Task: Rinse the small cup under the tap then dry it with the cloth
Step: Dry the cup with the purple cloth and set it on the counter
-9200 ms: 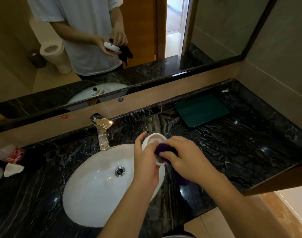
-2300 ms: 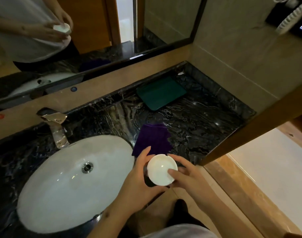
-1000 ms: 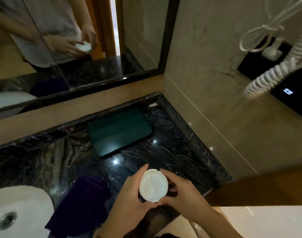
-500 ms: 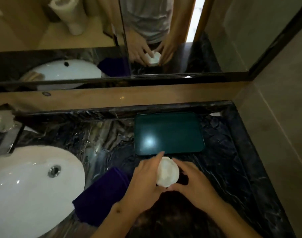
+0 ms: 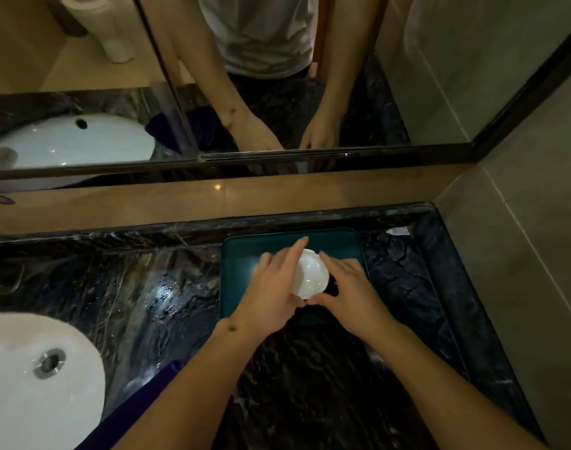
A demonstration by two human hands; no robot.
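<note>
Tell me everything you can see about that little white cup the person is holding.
The small cup is plain glossy white, ceramic by its look, round, with no handle showing. It is tilted so that one round face points toward the camera, catching a highlight. The left hand and right hand hold it between them, fingers curled round its sides, over the dark green tray on the black marble counter. Whether it touches the tray cannot be told.
</note>
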